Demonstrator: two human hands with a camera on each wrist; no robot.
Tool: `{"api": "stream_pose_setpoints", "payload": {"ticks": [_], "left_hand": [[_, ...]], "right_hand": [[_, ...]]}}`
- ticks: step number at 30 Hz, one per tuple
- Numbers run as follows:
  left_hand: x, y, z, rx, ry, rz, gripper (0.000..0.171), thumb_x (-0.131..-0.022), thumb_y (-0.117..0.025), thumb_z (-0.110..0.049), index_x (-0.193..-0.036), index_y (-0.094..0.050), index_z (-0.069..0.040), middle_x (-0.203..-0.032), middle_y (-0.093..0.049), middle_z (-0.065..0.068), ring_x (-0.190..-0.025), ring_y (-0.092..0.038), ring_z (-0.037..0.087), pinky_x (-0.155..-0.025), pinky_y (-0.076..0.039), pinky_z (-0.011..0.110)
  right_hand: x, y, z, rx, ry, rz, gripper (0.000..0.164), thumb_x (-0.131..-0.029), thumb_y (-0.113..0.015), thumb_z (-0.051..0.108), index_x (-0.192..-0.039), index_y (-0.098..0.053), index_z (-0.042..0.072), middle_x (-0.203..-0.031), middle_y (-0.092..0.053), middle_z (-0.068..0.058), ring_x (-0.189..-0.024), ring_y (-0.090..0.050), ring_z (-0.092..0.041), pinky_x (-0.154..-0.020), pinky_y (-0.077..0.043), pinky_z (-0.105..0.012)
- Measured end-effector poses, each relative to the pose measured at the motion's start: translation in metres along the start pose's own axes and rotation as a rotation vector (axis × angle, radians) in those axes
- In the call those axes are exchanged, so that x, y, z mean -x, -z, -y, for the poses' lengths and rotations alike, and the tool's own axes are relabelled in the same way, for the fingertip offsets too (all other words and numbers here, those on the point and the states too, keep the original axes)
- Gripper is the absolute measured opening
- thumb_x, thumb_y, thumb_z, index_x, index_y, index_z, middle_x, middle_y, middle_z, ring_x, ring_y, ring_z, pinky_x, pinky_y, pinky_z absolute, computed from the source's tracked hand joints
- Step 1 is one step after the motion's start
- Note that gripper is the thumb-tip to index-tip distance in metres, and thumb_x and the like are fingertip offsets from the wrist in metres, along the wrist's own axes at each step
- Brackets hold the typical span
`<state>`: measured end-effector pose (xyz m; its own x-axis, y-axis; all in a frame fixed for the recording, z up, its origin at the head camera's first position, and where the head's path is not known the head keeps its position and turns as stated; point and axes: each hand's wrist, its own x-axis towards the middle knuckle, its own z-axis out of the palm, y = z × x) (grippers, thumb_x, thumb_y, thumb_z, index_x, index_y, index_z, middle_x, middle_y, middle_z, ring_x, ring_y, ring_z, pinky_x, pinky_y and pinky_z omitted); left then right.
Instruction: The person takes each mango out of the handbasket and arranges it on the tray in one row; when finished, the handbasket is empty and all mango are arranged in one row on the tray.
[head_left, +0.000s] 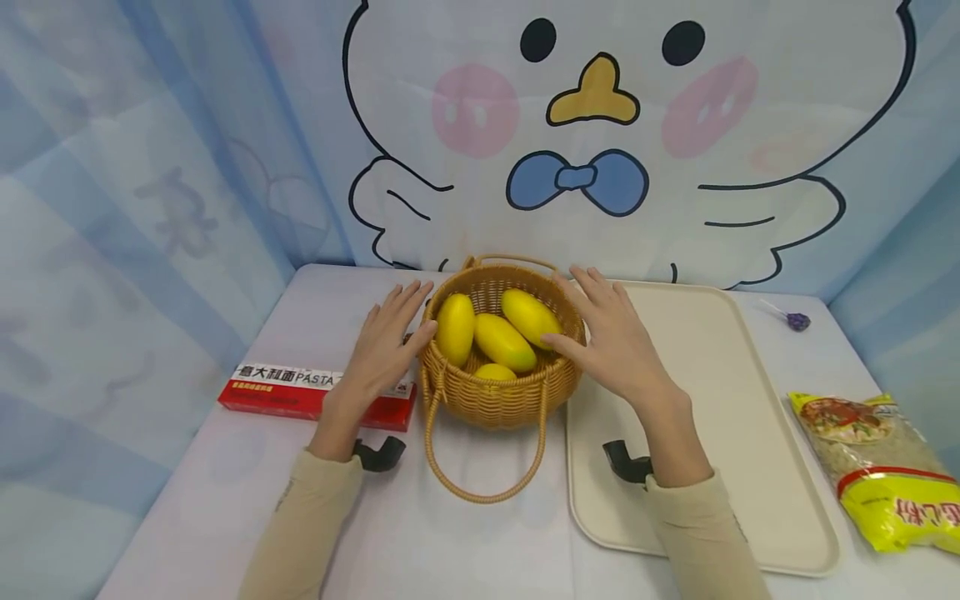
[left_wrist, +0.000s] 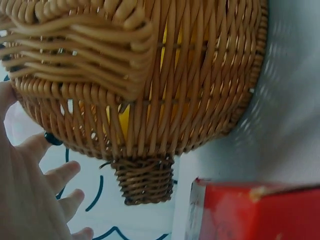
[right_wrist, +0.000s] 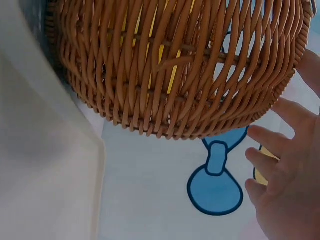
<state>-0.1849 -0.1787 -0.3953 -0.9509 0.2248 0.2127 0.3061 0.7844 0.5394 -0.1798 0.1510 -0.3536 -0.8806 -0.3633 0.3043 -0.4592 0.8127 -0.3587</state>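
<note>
A woven wicker basket (head_left: 501,407) stands in the middle of the table, holding several yellow mangoes (head_left: 504,342). One of its handles hangs down in front and the other stands at the back. My left hand (head_left: 384,343) is at the basket's left side, fingers spread, thumb at the rim. On the opposite side is my right hand (head_left: 618,343), its fingers extended and its thumb over the rim beside a mango. In both wrist views the fingers lie along the wicker wall without curling round it; whether they touch it I cannot tell.
A red pasta box (head_left: 281,400) lies left of the basket, partly behind my left wrist. To the right lies a cream tray (head_left: 720,400), partly under my right arm. Farther right are a purple lollipop (head_left: 797,321) and a yellow food bag (head_left: 881,475). A printed curtain (head_left: 577,237) closes the back.
</note>
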Motion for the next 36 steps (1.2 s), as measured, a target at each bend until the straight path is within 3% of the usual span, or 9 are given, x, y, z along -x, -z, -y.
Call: {"api": "stream_pose_setpoints", "payload": {"ticks": [8,17,25,33,36], "left_hand": [[0.001,-0.012,-0.005,0.163,0.011,0.012,0.064,-0.1,-0.034,-0.061,-0.158,-0.015,-0.041,-0.167,-0.02,-0.007,-0.155,-0.016,0.023,-0.125,-0.012,0.055],[0.001,-0.027,-0.007,0.379,0.026,0.014,0.064,-0.1,-0.038,-0.058,-0.157,-0.012,-0.045,-0.166,-0.018,-0.013,-0.153,-0.022,0.019,-0.123,-0.022,0.056],[0.001,-0.03,-0.005,0.433,0.014,-0.043,0.061,-0.101,-0.041,-0.052,-0.156,-0.016,-0.045,-0.164,-0.021,-0.013,-0.152,-0.023,0.016,-0.124,-0.022,0.051],[0.0,-0.034,-0.004,0.466,0.001,-0.072,0.06,-0.101,-0.041,-0.045,-0.156,-0.018,-0.044,-0.164,-0.022,-0.013,-0.152,-0.025,0.015,-0.124,-0.023,0.049],[-0.001,-0.035,-0.003,0.486,-0.01,-0.085,0.059,-0.101,-0.041,-0.044,-0.156,-0.02,-0.044,-0.164,-0.024,-0.012,-0.151,-0.026,0.016,-0.124,-0.024,0.048]], "right_hand": [[-0.009,-0.004,0.017,-0.055,0.063,0.051,0.078,-0.09,-0.063,0.056,-0.156,-0.032,0.03,-0.164,-0.029,-0.005,-0.154,-0.021,-0.03,-0.126,-0.012,-0.053],[-0.02,-0.008,0.033,-0.153,0.017,0.278,0.073,-0.087,-0.072,0.045,-0.152,-0.04,0.034,-0.16,-0.038,-0.001,-0.151,-0.028,-0.031,-0.12,-0.025,-0.061],[-0.037,-0.011,0.05,-0.052,-0.008,0.452,0.072,-0.083,-0.075,0.047,-0.148,-0.047,0.034,-0.148,-0.054,0.001,-0.137,-0.049,-0.026,-0.111,-0.041,-0.055],[-0.049,-0.025,0.06,-0.15,0.058,0.663,0.058,-0.09,-0.07,0.035,-0.144,-0.054,0.026,-0.124,-0.068,-0.002,-0.099,-0.059,-0.019,-0.095,-0.052,-0.038],[-0.053,-0.03,0.061,-0.169,0.097,0.705,0.053,-0.091,-0.068,0.03,-0.142,-0.056,0.022,-0.125,-0.068,-0.002,-0.099,-0.06,-0.016,-0.094,-0.053,-0.035]]}}
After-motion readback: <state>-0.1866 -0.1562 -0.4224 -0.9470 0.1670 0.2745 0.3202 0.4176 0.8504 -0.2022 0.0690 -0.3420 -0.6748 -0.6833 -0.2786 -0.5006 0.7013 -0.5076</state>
